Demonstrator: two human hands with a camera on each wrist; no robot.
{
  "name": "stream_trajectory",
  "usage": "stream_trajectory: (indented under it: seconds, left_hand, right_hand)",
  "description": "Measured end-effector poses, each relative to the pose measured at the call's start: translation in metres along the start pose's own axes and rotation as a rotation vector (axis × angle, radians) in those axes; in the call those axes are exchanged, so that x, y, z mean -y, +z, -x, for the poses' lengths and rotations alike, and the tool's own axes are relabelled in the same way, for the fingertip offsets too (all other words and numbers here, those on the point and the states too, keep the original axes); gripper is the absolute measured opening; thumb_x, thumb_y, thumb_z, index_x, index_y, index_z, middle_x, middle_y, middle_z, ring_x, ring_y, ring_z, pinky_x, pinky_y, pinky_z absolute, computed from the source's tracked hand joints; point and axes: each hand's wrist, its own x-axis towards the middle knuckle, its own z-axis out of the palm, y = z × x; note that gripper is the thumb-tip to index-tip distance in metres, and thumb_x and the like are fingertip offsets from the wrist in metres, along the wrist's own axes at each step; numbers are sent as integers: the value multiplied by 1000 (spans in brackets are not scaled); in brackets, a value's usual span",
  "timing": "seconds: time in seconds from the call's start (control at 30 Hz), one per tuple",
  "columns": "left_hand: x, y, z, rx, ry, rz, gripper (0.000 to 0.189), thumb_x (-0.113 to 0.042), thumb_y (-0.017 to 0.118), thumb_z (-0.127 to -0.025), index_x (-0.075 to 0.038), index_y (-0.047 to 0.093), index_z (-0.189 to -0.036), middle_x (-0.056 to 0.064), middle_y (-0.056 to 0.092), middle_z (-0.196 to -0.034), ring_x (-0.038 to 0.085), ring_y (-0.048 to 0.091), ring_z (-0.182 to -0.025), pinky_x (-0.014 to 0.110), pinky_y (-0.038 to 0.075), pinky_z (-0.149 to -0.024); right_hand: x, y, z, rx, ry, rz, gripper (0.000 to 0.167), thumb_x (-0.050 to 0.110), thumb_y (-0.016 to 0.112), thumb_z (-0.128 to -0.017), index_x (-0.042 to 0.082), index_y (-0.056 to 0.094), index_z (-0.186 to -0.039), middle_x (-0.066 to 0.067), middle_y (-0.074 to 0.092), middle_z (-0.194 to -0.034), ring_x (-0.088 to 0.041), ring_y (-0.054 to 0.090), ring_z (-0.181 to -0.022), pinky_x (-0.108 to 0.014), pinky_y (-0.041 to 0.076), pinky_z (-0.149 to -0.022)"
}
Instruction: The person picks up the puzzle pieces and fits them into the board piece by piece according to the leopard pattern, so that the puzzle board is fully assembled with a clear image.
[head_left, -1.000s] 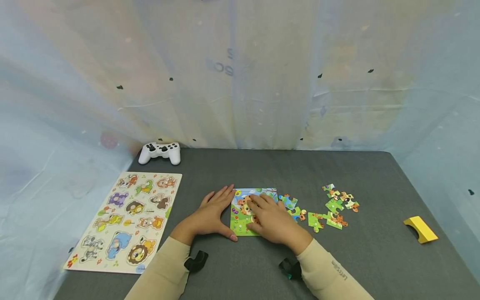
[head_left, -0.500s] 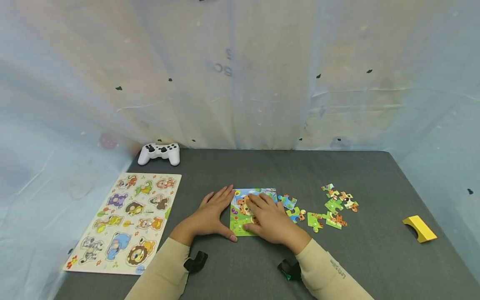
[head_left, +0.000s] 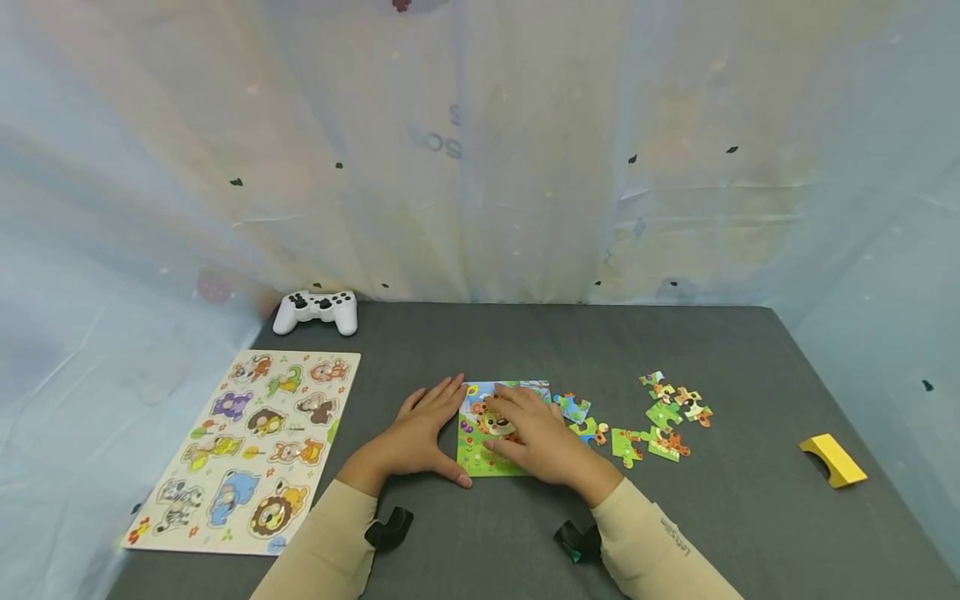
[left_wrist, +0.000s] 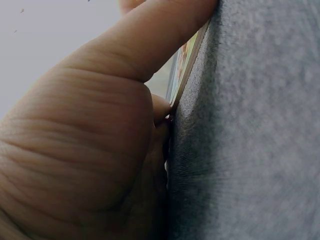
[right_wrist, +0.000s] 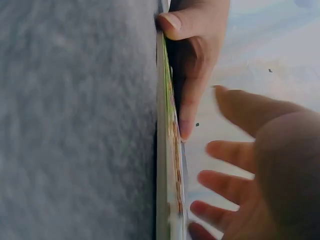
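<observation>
A small green-and-blue puzzle board [head_left: 480,461] with a cartoon animal picture lies flat in the middle of the table. Along its left side rests my left hand [head_left: 420,435], fingers extended and thumb spread, with fingertips at the top left corner and thumb by the lower left. Over the board's right half is my right hand [head_left: 540,442], covering part of the picture. The right wrist view shows that hand's fingers [right_wrist: 232,155] spread and slightly apart from the board's face, with nothing held. Loose jigsaw pieces [head_left: 573,407] lie just right of the board.
More jigsaw pieces [head_left: 663,414] are scattered farther right. A yellow arch block [head_left: 836,462] sits near the right edge. To the left lies a large animal peg board [head_left: 251,446], with a white game controller [head_left: 317,311] behind it. A pale curtain [head_left: 525,167] hangs behind the table.
My right hand's fingers have lifted and shifted slightly, baring more of the animal's face on the board. My left hand stays at the left side. The head view has tilted up slightly.
</observation>
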Motion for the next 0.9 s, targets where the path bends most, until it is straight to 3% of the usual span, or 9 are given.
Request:
stream_trajectory:
  seconds: [0.17, 0.33, 0.47, 0.53, 0.73, 0.9]
  left_hand:
    - [-2, -1, 0, -2, 2, 8, 145, -70, 96, -70, -9, 18, -175, 7, 7, -182, 26, 4, -166, 60, 0, -128]
    - [-3, -1, 0, -5, 4, 15, 145, -67, 98, -69, -6, 20, -175, 8, 9, -181, 28, 6, -166, 61, 0, -128]
    - [-4, -2, 0, -6, 4, 15, 146, -67, 98, -68, -6, 19, -175, 8, 8, -181, 28, 5, -166, 61, 0, -128]
    - [-4, -2, 0, -5, 3, 13, 146, -68, 98, -68, -6, 19, -175, 8, 8, -181, 28, 5, -166, 61, 0, -128]
    - [-3, -1, 1, -4, 6, 13, 146, -68, 98, -68, -7, 18, -175, 8, 7, -182, 28, 4, -166, 61, 0, -128]
    - [-2, -1, 1, -9, 12, 17, 146, -69, 97, -68, -7, 18, -175, 8, 7, -182, 27, 5, -166, 61, 1, -128]
  right_hand:
    - [-3, -10, 0, -86, -7, -161, 67, 47, 64, -111, 11, 50, -165, -10, 46, -167, -37, 45, -151, -68, 37, -116]
    - [-11, -27, 3, -180, 10, -342, 61, 41, 63, -113, 14, 49, -166, -12, 52, -161, -37, 57, -139, -63, 49, -107]
    - [-22, -41, 9, -249, 9, -426, 55, 33, 59, -116, 12, 47, -165, -15, 56, -157, -33, 60, -135, -59, 53, -102]
    - [-29, -48, 14, -276, 8, -446, 52, 30, 56, -117, 12, 47, -165, -15, 57, -155, -32, 61, -133, -57, 54, -101]
    - [-53, -71, 32, -328, -6, -536, 48, 24, 39, -121, 5, 43, -165, -24, 56, -153, -49, 57, -134, -62, 48, -105]
    - [-69, -86, 49, -354, 13, -581, 55, 34, 26, -122, 4, 41, -166, -28, 55, -152, -46, 57, -131, -47, 48, -101]
